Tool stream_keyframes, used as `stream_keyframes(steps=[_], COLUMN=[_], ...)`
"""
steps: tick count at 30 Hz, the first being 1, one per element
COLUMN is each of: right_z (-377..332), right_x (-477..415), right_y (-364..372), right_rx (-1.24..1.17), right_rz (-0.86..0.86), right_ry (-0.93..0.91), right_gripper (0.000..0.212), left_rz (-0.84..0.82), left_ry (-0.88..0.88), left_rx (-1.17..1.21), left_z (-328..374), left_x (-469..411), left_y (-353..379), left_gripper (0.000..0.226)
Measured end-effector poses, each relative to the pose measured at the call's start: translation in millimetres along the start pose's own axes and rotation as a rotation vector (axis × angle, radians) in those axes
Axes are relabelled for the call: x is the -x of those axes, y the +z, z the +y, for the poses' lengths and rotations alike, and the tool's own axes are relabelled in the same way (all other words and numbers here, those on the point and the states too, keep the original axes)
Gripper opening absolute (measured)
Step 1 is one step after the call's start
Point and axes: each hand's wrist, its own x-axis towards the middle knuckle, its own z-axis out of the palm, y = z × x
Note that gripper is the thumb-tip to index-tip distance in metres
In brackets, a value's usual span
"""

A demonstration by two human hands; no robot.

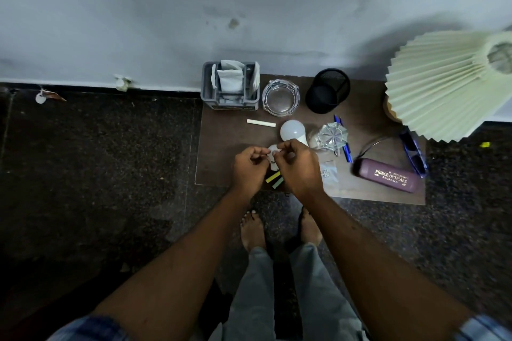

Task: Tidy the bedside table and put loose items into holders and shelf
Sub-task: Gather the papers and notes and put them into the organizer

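Over the front left part of the brown bedside table (227, 130), my left hand (250, 167) and my right hand (297, 169) both pinch a small white item (273, 156) between their fingertips; what it is stays unclear. Below the hands lie a yellow chalk (273, 176) and a green chalk (278, 183). A white chalk (261, 123) lies farther back. A white bulb (293, 131) sits just behind my right hand. The grey holder (230, 87) with paper sachets stands at the back left, and the black mesh pen cup (327, 90) at the back middle.
A glass ashtray (280, 97) stands between the holders. A faceted glass piece (331, 135), blue pens (346, 151), a small clear bag (328, 171), a maroon spectacle case (386, 174), blue glasses (414, 152) and a pleated lamp (443, 83) fill the right side. My feet stand by the table's front edge.
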Motion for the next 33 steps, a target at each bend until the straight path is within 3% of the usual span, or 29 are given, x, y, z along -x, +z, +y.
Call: stream_keyframes(steps=[8, 13, 18, 30, 33], right_z=[-40, -50, -49, -44, -49], right_x=[-48, -78, -95, -101, -96], right_y=[10, 28, 45, 57, 56], right_rx=[0.262, 0.415, 0.600, 0.714, 0.654], right_rz=[-0.079, -0.194, -0.257, -0.278, -0.272], right_ry=[-0.257, -0.239, -0.267, -0.322, -0.297], right_gripper=[0.027, 0.038, 0.030, 0.034, 0.028], left_rz=[0.084, 0.069, 0.081, -0.008, 0.050], left_ry=[-0.013, -0.036, -0.119, -0.209, -0.179], left_rx=[0.075, 0.085, 0.157, 0.177, 0.247], left_z=[14, 13, 12, 12, 16], left_x=[-33, -52, -66, -78, -78], left_y=[-7, -15, -14, -18, -21], left_gripper=[0.021, 0.026, 0.024, 0.027, 0.030])
